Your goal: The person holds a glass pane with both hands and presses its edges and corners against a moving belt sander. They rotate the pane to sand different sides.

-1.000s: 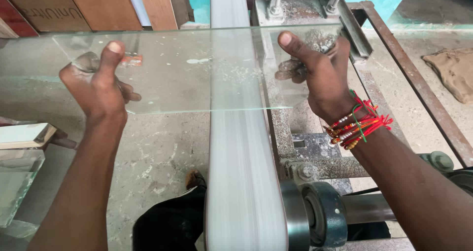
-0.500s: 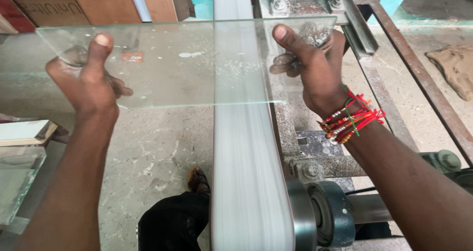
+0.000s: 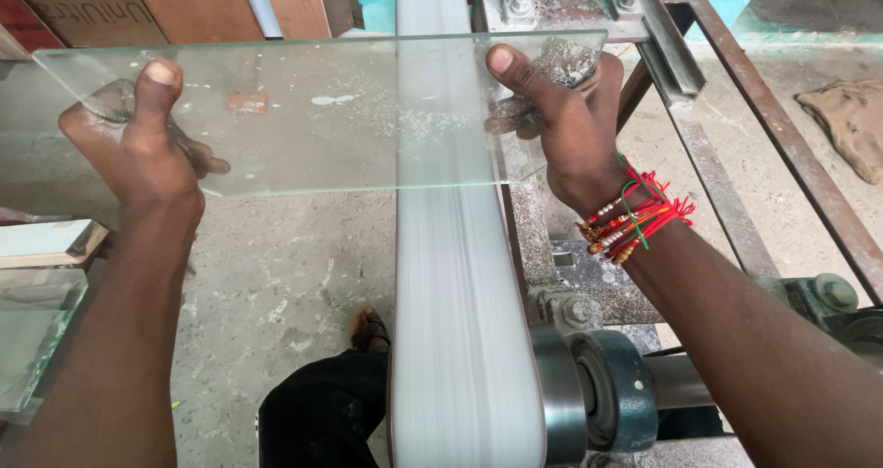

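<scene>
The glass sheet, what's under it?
Under the glass sheet a pale moving belt runs along, with grey concrete floor below. Both hands' fingers curl beneath it. Whether glass touches belt, I cannot tell.

One sheet of glass (image 3: 313, 119) is seen. Two hands are seen, a left hand (image 3: 138, 151) and a right hand (image 3: 566, 123). One belt (image 3: 455, 321) and one cloth (image 3: 851, 119) are counted.
</scene>
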